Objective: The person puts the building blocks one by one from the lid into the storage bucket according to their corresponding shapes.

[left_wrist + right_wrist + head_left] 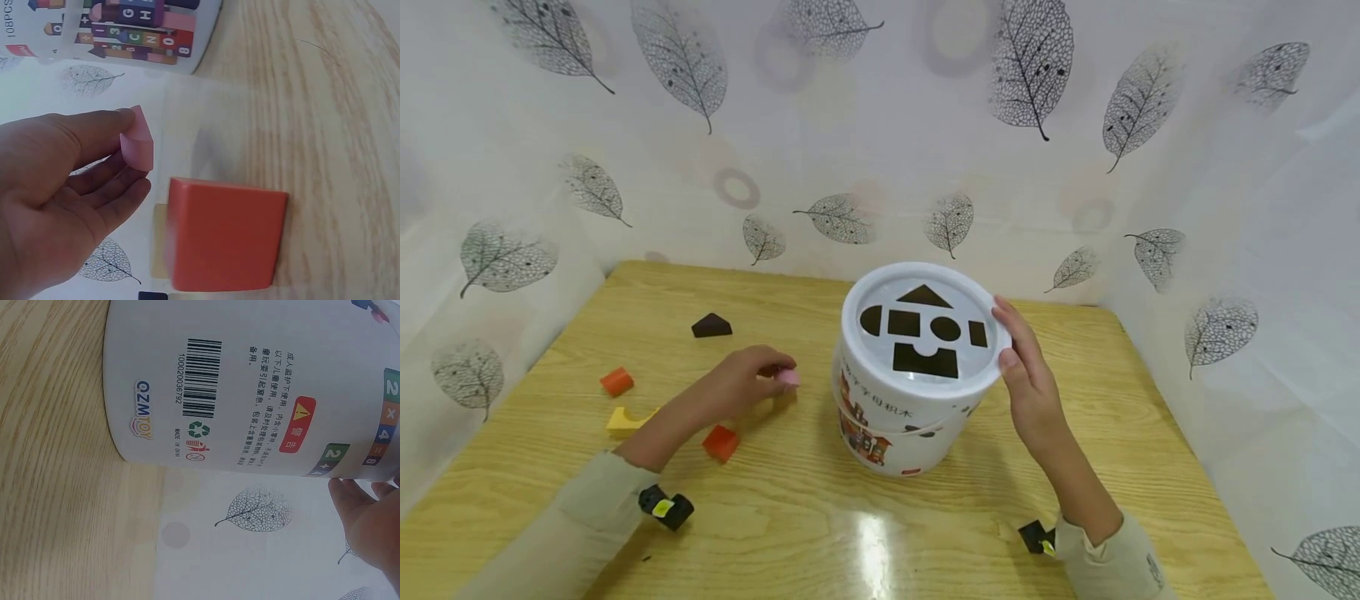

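Observation:
My left hand pinches a small pink block between thumb and fingers, just left of the bucket. In the left wrist view the pink block shows a flat face and a rounded side, and a red block lies close by. A white toy-block bucket stands upright, its white lid pierced by several shaped holes. My right hand rests on the right side of the rim, thumb and fingers fairly straight. The right wrist view shows these fingertips against the bucket's printed wall.
On the wooden table, left of the bucket, lie a dark brown block, an orange-red block, a yellow block with a curved notch and a red block. A leaf-patterned cloth surrounds the table's back and sides.

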`<state>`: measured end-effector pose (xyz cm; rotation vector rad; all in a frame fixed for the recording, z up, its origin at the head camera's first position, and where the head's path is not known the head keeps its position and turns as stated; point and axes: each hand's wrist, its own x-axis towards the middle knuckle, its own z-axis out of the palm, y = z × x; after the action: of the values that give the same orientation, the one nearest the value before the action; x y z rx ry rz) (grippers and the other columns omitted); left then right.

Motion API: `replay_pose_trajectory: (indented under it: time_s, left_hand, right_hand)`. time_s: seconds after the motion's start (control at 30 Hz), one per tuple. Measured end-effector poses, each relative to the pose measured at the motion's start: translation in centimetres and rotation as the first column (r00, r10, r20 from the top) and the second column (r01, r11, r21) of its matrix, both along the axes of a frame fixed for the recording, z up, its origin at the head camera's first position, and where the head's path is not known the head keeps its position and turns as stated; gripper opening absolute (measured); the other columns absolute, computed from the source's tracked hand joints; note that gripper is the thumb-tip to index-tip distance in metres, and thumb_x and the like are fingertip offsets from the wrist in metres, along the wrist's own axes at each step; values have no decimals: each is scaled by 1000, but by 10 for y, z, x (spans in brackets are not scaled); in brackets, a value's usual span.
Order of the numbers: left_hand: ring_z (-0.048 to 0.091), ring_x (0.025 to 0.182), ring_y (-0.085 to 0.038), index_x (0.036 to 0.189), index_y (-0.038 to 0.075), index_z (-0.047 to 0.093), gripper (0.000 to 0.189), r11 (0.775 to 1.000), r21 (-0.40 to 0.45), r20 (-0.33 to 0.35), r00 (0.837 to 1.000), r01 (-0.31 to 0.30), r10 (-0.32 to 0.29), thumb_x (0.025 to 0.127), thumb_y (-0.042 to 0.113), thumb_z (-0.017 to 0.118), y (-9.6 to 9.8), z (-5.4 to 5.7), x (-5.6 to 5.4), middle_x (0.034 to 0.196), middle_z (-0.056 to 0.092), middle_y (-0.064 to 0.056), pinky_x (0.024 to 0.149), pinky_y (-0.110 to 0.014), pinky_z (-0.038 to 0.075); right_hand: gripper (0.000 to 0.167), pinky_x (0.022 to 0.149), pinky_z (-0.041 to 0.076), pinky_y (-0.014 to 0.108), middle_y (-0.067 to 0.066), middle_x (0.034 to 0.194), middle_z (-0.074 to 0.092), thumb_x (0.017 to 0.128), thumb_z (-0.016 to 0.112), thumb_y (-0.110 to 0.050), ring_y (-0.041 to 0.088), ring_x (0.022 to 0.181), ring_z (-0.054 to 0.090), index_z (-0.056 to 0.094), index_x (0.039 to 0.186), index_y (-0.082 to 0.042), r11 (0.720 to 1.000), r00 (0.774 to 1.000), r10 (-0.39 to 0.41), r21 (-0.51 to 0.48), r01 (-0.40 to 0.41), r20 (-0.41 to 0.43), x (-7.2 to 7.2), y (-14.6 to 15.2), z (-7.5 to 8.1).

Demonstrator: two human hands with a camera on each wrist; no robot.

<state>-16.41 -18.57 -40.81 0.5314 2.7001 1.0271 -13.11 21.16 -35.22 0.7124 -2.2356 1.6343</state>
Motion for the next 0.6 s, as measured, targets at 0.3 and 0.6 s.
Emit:
replay_pose_trajectory:
  time_s: [0.3, 0.6]
  left_hand:
    - [62, 112, -27, 133, -2, 61, 41, 988, 155, -71, 997, 5, 6, 99, 21, 67, -2, 20, 5, 123, 63, -14, 98, -46, 55]
    - [64, 115, -27, 135, 6, 62, 39, 959, 283, -103, 994, -12, 43, 101, 24, 64, 0, 49, 15, 128, 60, -12, 97, -39, 56]
  right_hand:
    - [47, 118, 28, 16, 3, 166, 26, 108, 34, -14, 16, 154, 22, 37, 155, -9, 1000, 1000, 3, 10, -3, 13, -1, 1, -1]
    - [47, 118, 28, 15, 2, 165, 27, 108, 33, -11, 16, 153, 23, 38, 155, -9, 1000, 1000, 0, -2, 0, 3, -1, 1, 0]
